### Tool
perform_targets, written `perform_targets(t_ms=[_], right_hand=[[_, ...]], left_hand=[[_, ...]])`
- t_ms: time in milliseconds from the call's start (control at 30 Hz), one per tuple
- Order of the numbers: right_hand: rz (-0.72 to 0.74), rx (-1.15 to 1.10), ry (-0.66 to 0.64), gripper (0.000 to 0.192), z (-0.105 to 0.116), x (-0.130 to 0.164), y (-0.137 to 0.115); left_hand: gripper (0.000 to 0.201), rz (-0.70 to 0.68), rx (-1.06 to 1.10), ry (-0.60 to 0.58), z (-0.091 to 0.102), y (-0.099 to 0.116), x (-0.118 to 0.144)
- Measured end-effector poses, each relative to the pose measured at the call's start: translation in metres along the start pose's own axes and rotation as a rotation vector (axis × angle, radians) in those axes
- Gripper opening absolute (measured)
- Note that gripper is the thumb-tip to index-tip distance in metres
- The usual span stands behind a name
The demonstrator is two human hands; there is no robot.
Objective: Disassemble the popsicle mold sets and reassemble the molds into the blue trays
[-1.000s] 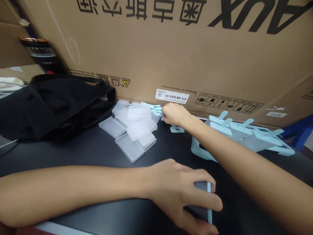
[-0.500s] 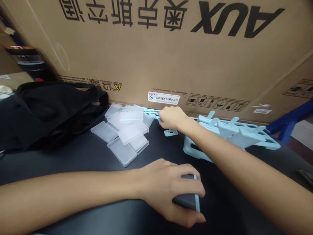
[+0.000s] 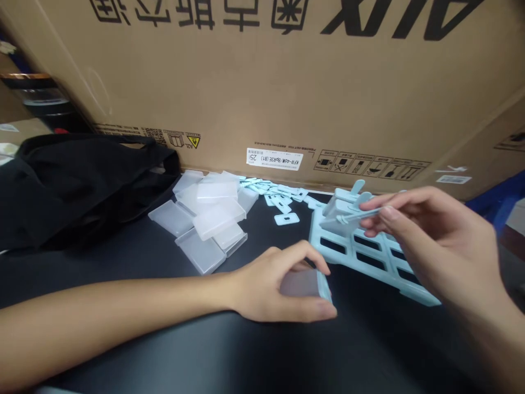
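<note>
My left hand rests on the black table and grips a small translucent mould cup with a light blue rim. My right hand is raised at the right and pinches a thin light blue stick between thumb and fingers, just above the light blue mould tray. The tray has several dark slots, and a few cups with blue handles stand in its far end. A scatter of small light blue flat pieces lies by the cardboard box.
A pile of translucent plastic cups lies left of centre. A black bag sits at the far left. A large cardboard box walls the back of the black table.
My right hand has pulled back from the blue pieces by the box to the tray at the right, carrying a blue stick. My left hand has tilted its cup and shifted slightly left.
</note>
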State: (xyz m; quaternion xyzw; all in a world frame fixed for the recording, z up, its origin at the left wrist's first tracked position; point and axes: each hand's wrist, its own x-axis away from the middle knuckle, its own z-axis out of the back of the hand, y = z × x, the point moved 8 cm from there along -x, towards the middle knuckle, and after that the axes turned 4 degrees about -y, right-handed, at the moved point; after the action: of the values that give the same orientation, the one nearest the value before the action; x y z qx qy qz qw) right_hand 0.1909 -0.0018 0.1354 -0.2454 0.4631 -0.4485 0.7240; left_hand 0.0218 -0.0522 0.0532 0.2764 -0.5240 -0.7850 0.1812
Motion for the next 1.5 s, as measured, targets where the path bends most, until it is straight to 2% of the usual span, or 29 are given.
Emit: perform_targets(t_ms=[67,167,367,533,667,833,933,1033,1133,1300,1500], right_hand=[[-0.041,-0.143,0.037,0.013,0.010,0.010,0.010],[-0.043,-0.288,0.013,0.014,0.009,0.014,0.014],[-0.097,-0.425,-0.166,0.014,-0.017,0.019,0.010],[-0.170,-0.506,-0.162,0.018,-0.031,0.022,0.013],[-0.225,-0.446,-0.197,0.020,-0.041,0.024,0.020],[-0.150,-0.276,-0.366,0.022,-0.045,0.026,0.009],[-0.073,-0.099,-0.411,0.035,-0.036,0.025,0.000],[-0.032,-0.057,-0.396,0.042,-0.024,0.023,-0.004],[-0.039,-0.001,-0.445,0.038,-0.022,0.024,-0.005],[-0.017,0.090,-0.448,0.031,-0.020,0.023,-0.008],[-0.050,0.107,-0.611,0.025,-0.035,0.032,0.004]], left_hand=[[0.041,0.030,0.055,0.019,0.001,-0.004,-0.002],[0.043,0.077,0.112,0.068,0.004,-0.008,-0.003],[0.045,0.016,0.164,0.130,0.005,-0.003,-0.002],[0.045,-0.008,0.108,0.159,0.007,-0.003,0.000],[0.046,0.005,0.057,0.147,0.007,-0.004,0.000],[0.054,-0.056,0.039,0.142,0.005,0.000,-0.001],[0.063,-0.027,-0.002,0.184,0.006,-0.001,0.000],[0.065,0.021,-0.060,0.256,0.010,-0.002,0.003],[0.064,0.055,-0.104,0.314,0.014,-0.004,0.004],[0.059,0.075,-0.192,0.376,0.016,-0.004,0.003],[0.063,0.113,-0.394,0.386,0.013,-0.001,0.007]])
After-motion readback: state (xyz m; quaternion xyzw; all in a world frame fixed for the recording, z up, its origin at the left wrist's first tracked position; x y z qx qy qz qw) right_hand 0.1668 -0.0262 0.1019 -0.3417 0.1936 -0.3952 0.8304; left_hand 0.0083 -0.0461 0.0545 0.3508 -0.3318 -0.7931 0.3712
